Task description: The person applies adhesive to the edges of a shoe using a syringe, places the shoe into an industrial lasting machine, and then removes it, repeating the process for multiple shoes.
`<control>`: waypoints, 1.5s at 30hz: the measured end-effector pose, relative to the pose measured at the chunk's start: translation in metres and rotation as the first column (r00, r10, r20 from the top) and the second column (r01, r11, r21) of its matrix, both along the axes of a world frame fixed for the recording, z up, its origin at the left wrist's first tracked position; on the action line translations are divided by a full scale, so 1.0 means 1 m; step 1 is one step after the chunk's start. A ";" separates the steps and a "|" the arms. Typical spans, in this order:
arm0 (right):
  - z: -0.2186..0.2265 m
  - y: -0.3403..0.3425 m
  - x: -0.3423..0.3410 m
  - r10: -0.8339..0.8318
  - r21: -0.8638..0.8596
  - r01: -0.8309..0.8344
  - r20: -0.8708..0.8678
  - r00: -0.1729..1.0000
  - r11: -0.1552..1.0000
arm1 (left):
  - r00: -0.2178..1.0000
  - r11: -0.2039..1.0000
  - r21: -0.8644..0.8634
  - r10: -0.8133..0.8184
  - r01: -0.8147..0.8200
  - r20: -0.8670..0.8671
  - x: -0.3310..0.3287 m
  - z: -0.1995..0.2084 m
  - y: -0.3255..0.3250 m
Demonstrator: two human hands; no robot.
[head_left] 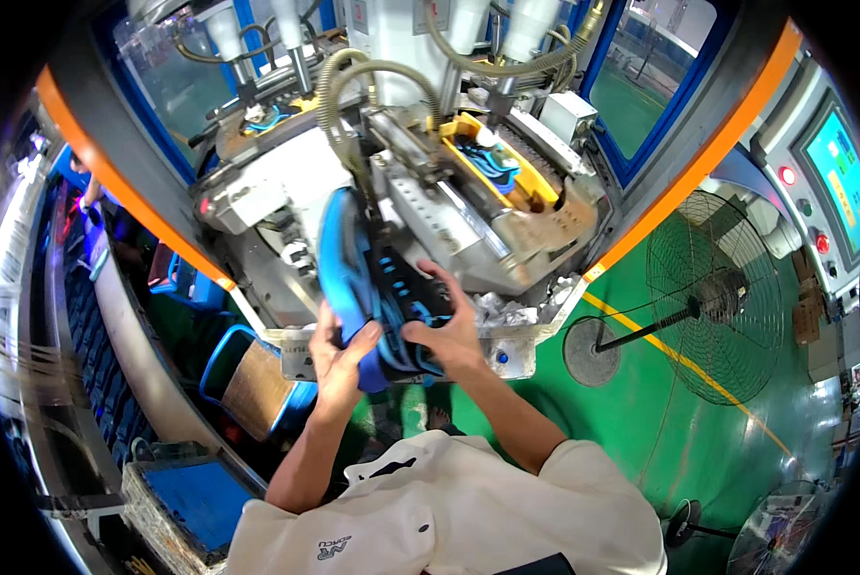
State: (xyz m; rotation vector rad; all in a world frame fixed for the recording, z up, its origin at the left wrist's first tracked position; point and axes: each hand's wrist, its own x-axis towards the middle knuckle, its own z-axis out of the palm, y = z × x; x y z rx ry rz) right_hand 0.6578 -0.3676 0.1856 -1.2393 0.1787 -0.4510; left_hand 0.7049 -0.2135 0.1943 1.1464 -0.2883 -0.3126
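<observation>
A blue and black sports shoe is tilted up on its edge in front of the machine, its toe pointing away from me. My left hand grips its blue side near the close end, with the thumb on top. My right hand is closed around the black side of the shoe, thumb pressed near the opening. Some motion blur softens the shoe's outline. Just beyond it stands the machine's metal tooling. A yellow mould there holds another blue and black piece.
Ribbed hoses arch over the tooling, inside an orange-edged frame. White scraps lie on the front ledge. At right are a floor fan and a control panel; at left, a blue-framed stool and a conveyor.
</observation>
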 end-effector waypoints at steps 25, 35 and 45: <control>0.057 -0.291 0.172 -0.572 -0.692 0.185 -0.383 0.726 0.698 | 0.843 0.980 0.124 -0.065 0.154 -0.535 0.250 -0.069 -0.145; -0.102 -0.158 0.388 -0.630 -0.914 -0.271 -0.405 0.662 0.302 | 0.799 0.871 0.288 0.483 -0.397 -0.358 0.033 0.019 0.121; -0.074 -0.052 0.268 -0.047 -0.911 0.351 0.349 0.936 0.216 | 0.225 0.397 0.325 0.860 -0.858 -0.457 -0.129 -0.024 0.132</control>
